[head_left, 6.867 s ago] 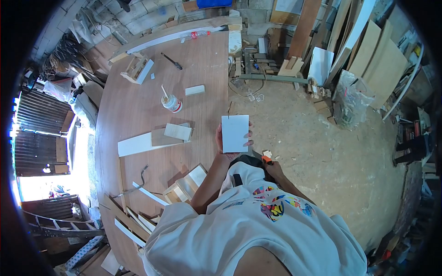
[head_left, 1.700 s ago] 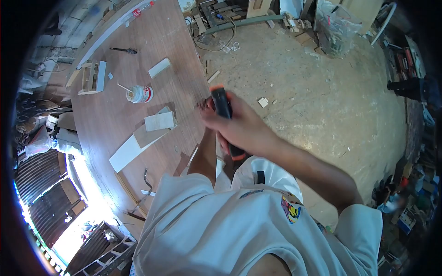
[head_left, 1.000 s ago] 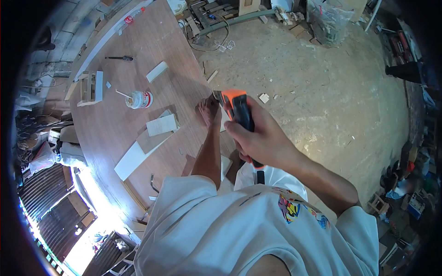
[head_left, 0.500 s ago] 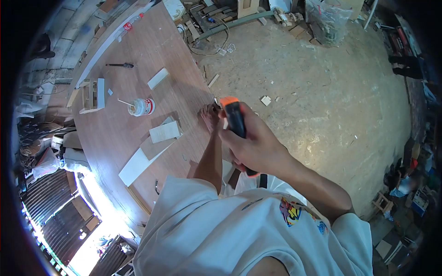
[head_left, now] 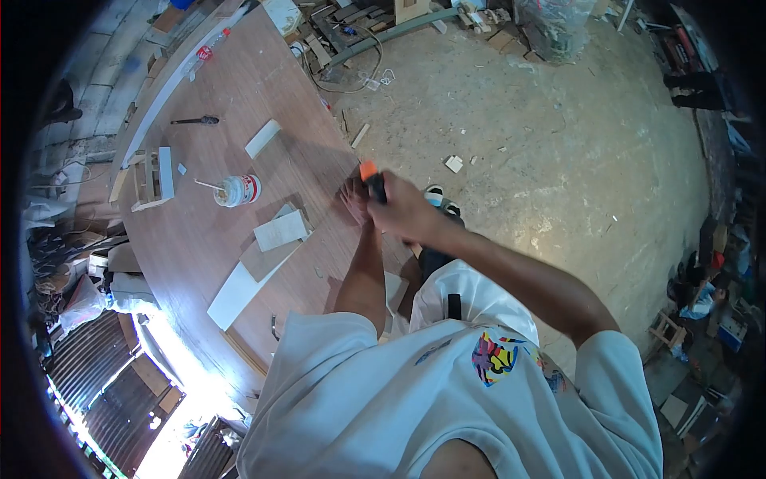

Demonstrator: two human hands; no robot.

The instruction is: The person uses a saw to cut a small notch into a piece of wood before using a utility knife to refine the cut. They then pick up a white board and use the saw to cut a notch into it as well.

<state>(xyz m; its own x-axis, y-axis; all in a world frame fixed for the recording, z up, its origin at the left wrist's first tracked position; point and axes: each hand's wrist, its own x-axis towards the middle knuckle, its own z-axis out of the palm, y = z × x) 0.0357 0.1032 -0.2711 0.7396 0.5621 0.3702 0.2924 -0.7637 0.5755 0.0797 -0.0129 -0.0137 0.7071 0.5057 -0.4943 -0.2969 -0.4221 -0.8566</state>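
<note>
My right hand [head_left: 403, 209] is closed around the handle of a black tool with an orange end [head_left: 369, 171]; its working part is hidden. It is close to my left hand, just above the table edge. My left hand [head_left: 353, 201] rests at the right edge of the brown wooden table [head_left: 295, 88], fingers apart and slightly bent on the surface. The right hand partly covers it, and anything under the fingers is hidden. Nearest on the tabletop is a small pale block [head_left: 281, 230] on a long white board [head_left: 233, 297].
A jar [head_left: 239, 191] with a stick in it stands left of the block. Farther off are a white strip [head_left: 262, 139], a dark slim tool [head_left: 195, 120], a small wooden frame [head_left: 153, 180] and a bottle [head_left: 212, 45]. Wood scraps [head_left: 454, 164] lie on the concrete floor.
My right hand has come down and left with the black-and-orange tool, towards my left hand. The left hand stays at the table edge. The view has shifted slightly.
</note>
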